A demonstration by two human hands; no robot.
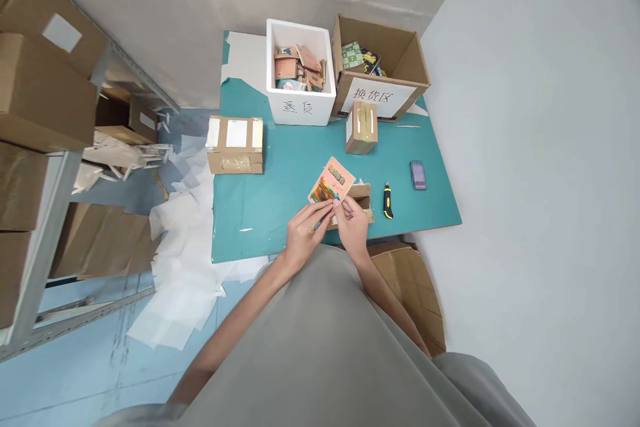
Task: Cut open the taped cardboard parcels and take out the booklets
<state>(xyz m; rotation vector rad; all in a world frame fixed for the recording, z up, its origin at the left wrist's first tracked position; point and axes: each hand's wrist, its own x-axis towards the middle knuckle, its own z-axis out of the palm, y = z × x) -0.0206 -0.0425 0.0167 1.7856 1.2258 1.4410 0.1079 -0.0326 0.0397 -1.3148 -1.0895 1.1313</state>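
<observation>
A small booklet [332, 180] with a pink-orange cover and a coloured picture is held up over the near part of the table. My left hand [304, 230] pinches its lower edge, fingers closed. From the other side my right hand [353, 225] grips the same lower corner, its thumb on the cover. Beneath and behind my hands lies a small open cardboard box [364, 196], partly hidden by the booklet and my right hand. A black and yellow utility knife [388, 201] rests on the table to the right of that box.
On the green table [295, 153], a white foam box [300, 109] holds several booklets, beside a large cardboard box [400, 53] with booklets inside. Two taped cartons, one left [236, 163], one centre [361, 130], stand nearer. A phone-like device [419, 175] lies right. Shelving [60, 207] with cartons stands left.
</observation>
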